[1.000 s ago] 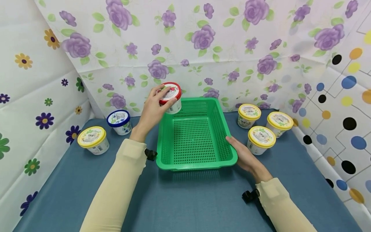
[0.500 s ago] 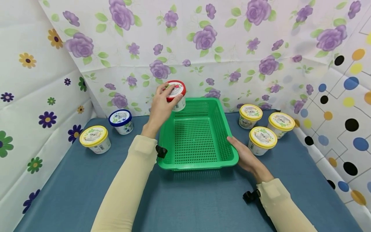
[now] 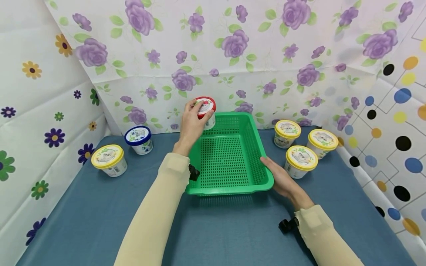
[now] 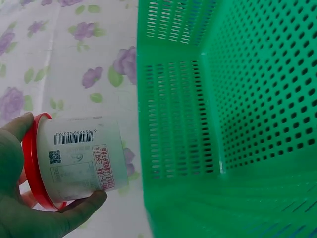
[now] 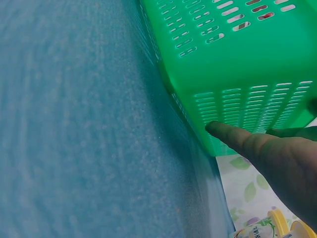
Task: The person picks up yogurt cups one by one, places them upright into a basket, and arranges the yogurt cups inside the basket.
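Observation:
A white paper tub with a red lid (image 3: pixel 209 120) is in my left hand (image 3: pixel 192 123), held by thumb and fingers around its lid. It hangs upright over the back left rim of a green plastic basket (image 3: pixel 229 190). In the left wrist view the tub (image 4: pixel 81 156) shows its barcode side, beside the basket's wall (image 4: pixel 173 203). My right hand (image 3: pixel 283 181) holds the basket's right side, thumb at the rim. In the right wrist view a finger (image 5: pixel 237 136) lies against the perforated outer wall (image 5: pixel 223 74). The inside of the basket holds nothing visible.
On the left stand a blue-lidded tub (image 3: pixel 139 139) and a yellow-lidded tub (image 3: pixel 109 160). Right of the basket are three yellow-lidded tubs, the nearest (image 3: pixel 301 161) close to my right hand. A flowered cloth (image 3: pixel 219 74) hangs behind the blue-covered table (image 3: pixel 226 232).
My left hand has carried the red-lidded tub rightward from the basket's back left corner, first rising slightly, then dipping. My right hand and the basket stay put.

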`<action>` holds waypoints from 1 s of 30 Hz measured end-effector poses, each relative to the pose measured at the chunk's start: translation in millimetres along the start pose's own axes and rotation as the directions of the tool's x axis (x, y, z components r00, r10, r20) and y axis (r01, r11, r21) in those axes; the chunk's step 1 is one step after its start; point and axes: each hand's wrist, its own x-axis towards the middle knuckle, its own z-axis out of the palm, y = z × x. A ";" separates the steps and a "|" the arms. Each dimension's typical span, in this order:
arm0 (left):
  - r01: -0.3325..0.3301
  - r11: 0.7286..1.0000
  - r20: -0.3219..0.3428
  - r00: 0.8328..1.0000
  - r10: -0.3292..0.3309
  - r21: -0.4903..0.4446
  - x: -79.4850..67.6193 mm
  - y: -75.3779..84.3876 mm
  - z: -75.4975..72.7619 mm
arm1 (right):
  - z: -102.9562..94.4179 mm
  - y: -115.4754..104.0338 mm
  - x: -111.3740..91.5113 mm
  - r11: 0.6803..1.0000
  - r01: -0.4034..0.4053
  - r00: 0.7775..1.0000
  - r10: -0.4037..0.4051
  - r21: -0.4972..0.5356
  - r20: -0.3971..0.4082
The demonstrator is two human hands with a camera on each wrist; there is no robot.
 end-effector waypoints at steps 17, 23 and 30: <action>0.044 0.999 0.060 0.997 -0.045 0.014 -0.8 -14.7 20.1 | 0.5 0.2 0.5 1.000 -0.008 1.000 0.008 -0.001 -0.008; 0.087 0.995 0.101 0.991 -0.092 0.050 -1.8 -21.9 25.5 | 0.3 0.6 1.0 1.000 -0.006 1.000 0.006 0.001 -0.006; 0.114 0.992 0.119 0.985 -0.121 0.061 -4.1 -26.5 29.3 | 0.3 1.0 1.0 1.000 0.002 1.000 -0.002 0.005 0.001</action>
